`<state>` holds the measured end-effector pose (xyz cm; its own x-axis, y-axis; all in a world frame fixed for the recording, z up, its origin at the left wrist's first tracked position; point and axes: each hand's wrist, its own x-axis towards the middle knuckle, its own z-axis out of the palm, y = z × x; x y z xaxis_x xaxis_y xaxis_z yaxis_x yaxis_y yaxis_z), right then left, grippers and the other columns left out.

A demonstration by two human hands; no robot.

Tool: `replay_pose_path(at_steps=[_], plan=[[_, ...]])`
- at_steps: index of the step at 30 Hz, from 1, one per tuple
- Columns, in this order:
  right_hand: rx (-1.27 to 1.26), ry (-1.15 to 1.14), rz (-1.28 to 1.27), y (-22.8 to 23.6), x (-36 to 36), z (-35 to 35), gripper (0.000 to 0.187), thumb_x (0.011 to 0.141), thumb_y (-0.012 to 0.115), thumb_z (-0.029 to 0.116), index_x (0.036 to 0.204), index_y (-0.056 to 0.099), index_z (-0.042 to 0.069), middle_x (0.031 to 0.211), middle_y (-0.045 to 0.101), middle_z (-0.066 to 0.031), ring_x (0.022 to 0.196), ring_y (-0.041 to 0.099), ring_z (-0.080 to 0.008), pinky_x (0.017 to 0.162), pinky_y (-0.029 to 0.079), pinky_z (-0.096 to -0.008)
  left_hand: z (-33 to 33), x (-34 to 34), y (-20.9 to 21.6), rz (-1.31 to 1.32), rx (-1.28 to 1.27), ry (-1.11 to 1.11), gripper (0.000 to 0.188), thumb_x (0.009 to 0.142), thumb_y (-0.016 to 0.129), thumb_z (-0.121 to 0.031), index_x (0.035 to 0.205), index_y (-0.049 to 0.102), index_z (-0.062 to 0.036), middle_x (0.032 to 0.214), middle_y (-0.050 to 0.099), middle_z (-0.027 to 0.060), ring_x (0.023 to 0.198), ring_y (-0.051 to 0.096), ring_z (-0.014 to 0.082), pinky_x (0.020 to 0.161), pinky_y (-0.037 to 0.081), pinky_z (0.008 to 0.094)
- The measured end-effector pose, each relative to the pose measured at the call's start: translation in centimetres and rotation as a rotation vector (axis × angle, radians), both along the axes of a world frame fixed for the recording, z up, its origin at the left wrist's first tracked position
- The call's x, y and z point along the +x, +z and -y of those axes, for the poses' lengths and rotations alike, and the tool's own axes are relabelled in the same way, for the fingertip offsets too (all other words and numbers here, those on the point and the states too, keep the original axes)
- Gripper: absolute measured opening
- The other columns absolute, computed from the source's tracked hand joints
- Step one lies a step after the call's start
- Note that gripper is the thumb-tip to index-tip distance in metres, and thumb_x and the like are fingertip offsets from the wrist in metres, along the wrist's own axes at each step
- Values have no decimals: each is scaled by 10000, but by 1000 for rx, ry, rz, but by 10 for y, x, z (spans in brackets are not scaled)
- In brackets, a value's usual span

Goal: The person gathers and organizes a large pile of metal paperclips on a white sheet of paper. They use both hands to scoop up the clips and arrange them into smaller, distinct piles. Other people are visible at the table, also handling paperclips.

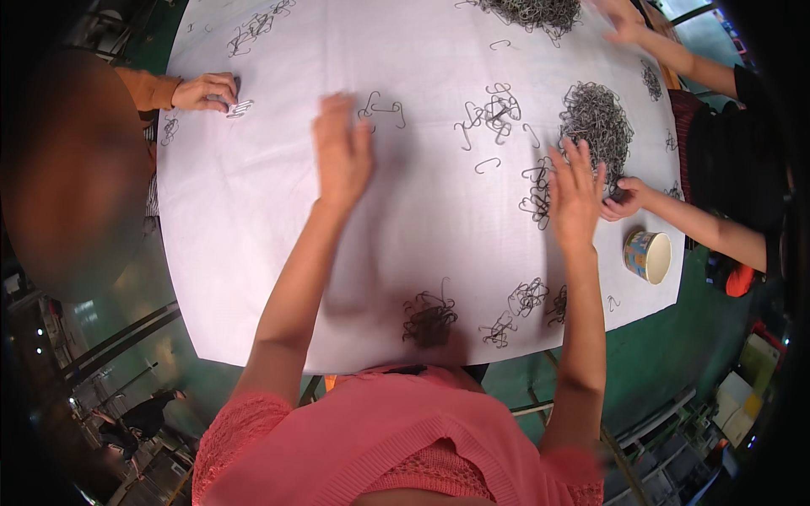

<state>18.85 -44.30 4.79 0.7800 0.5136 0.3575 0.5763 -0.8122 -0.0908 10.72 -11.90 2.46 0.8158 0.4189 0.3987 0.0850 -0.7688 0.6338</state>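
Note:
Dark wire hooks, many bent like an S, lie in groups on a white-covered table (253, 253). My left hand (342, 160) is at the centre-left, its fingers stretched forward and blurred at the tips, its thumb apart. Just right of its fingertips lie a few loose hooks (386, 110). My right hand (576, 198) has its fingers spread, at the right edge of a small cluster of hooks (535, 202) that it partly covers. Beyond it rises a large heap of hooks (597, 122). I see nothing held in either hand.
A co-worker's hand (624, 199) is close to my right hand; another hand (624, 27) reaches in at the far right. At the left, a co-worker's hand (207, 91) touches several hooks (240, 109). A paper tub (648, 256) stands near the right edge. More hooks (429, 320) lie near me.

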Motion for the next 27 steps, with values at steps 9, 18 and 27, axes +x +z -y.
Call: replay_pose_path(at_steps=[9,18,27], plan=[[239,-163,-51,27,-52,22,293,893,534,76,1180,590,70,1309,508,-101,1284,407,-306,1064,282,-494,43,33,-38,-158,247,69,569,921,499,-294,1340,367,67,1402,351,265,1346,264,392,1101,192,488],[228,-136,-154,20,-80,17,328,854,568,70,1179,594,101,1297,514,-98,1282,419,-303,1058,293,-522,142,105,-10,170,-214,-517,453,951,466,-265,1339,426,-36,1386,407,194,1335,311,344,1097,257,400],[78,456,-231,-19,-68,-34,348,827,627,191,1166,606,113,1285,532,-18,1329,349,-184,1111,228,-471,150,146,-36,-54,29,-663,493,959,414,-338,1292,445,23,1352,444,191,1293,353,362,1096,210,468]])
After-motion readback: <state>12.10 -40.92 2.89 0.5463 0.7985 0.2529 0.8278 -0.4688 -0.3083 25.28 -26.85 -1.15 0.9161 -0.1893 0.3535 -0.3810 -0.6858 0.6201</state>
